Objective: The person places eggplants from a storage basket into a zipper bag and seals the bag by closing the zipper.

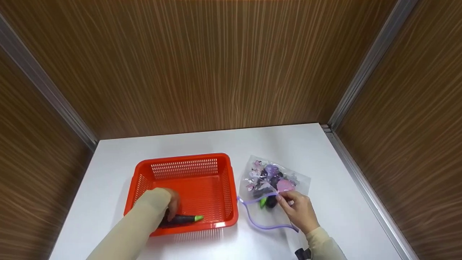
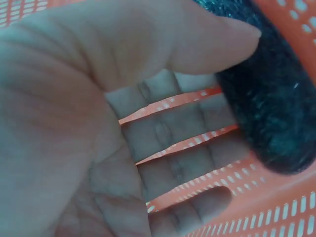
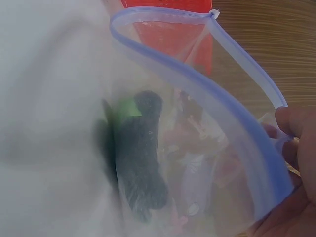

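Inside the red basket point(image 1: 184, 159), near its front wall, lies a long dark eggplant point(image 1: 183, 219) with a green stem end. My left hand point(image 1: 174, 204) grips it, thumb on one side and fingers passing behind, as the left wrist view shows of the eggplant's rounded end point(image 2: 276, 108). On the right, my right hand point(image 1: 299, 211) pinches the purple zip edge point(image 3: 232, 113) of a clear zip bag point(image 1: 303, 180). The bag's mouth gapes toward me. Through its printed film, dark eggplants point(image 3: 140, 163) with a bit of green show; their number is unclear.
The basket and bag stand side by side on a white table point(image 1: 202, 142). Wood-grain panels point(image 1: 216, 72) close off the back and both sides. A small black object point(image 1: 302, 254) shows by the right wrist at the bottom edge.
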`<state>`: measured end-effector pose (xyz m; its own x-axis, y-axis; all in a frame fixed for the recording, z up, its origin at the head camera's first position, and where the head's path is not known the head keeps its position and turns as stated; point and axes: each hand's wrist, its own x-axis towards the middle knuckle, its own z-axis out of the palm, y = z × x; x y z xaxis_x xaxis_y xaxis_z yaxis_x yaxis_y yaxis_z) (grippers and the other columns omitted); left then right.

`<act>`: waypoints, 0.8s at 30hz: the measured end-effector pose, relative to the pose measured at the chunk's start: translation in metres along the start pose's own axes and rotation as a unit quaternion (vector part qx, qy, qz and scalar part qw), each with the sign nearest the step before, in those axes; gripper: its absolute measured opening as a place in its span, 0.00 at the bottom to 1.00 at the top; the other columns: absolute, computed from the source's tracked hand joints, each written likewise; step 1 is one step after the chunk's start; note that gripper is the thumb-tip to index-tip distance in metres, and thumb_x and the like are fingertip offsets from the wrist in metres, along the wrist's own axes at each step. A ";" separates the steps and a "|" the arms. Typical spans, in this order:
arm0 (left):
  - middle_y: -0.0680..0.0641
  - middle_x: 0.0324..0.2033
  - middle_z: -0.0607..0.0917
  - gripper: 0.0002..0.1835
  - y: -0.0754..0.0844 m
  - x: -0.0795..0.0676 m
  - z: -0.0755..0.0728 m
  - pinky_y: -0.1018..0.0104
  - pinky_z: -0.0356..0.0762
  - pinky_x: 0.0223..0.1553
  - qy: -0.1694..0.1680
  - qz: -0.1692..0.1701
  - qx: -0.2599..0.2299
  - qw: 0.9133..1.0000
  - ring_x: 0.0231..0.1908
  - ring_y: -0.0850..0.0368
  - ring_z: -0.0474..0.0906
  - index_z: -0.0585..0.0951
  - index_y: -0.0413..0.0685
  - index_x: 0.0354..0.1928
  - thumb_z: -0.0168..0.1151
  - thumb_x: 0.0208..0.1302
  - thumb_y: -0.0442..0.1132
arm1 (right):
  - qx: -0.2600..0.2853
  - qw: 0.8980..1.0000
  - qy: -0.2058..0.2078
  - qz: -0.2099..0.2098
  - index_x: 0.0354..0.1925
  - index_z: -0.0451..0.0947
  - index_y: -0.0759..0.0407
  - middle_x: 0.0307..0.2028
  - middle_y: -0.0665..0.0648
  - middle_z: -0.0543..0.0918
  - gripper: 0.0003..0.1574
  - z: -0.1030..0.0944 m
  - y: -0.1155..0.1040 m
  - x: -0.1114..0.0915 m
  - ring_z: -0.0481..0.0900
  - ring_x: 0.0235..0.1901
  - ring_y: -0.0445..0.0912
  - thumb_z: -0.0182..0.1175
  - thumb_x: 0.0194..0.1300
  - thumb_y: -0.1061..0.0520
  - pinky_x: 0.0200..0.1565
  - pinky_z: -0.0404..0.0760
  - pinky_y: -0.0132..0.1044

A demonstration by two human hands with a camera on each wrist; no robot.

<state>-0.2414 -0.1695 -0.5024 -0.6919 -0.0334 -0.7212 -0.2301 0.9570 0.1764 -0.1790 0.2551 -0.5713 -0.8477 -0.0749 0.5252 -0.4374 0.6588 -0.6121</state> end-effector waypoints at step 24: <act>0.50 0.24 0.78 0.12 -0.008 0.057 0.001 0.63 0.70 0.30 0.141 0.140 0.053 0.979 0.26 0.55 0.73 0.77 0.51 0.30 0.74 0.51 0.40 | -0.004 1.000 0.002 0.008 0.31 0.84 0.51 0.26 0.39 0.80 0.03 0.002 0.001 -0.002 0.77 0.26 0.33 0.69 0.57 0.59 0.27 0.80 0.35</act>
<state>-0.2785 -0.1786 -0.5460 -0.8824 0.1701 -0.4386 0.0572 0.9642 0.2590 -0.1781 0.2547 -0.5744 -0.8534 -0.0617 0.5175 -0.4213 0.6664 -0.6152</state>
